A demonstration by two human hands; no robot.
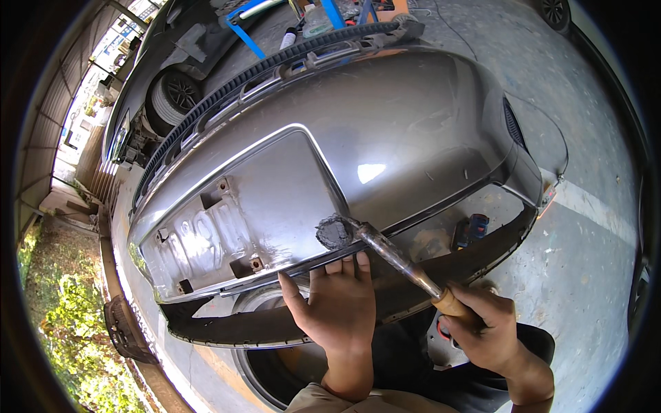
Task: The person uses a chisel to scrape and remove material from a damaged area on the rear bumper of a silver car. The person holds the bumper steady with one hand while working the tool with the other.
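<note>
Head view is showing us, nearest, our right hand (485,323) closing its fingers around the wooden handle of a putty knife (399,258), which is slanting up and left. Our left hand (337,310) is lying flat, fingers spread and holding nothing, pressing the lower edge of a silver car bumper (385,131). The knife's blade is touching a grey lump of filler (334,233) beside the recessed plate panel (227,220). Farther off, a grey car (172,76) is standing on the concrete floor (585,261), with blue stands (244,31) behind the bumper
</note>
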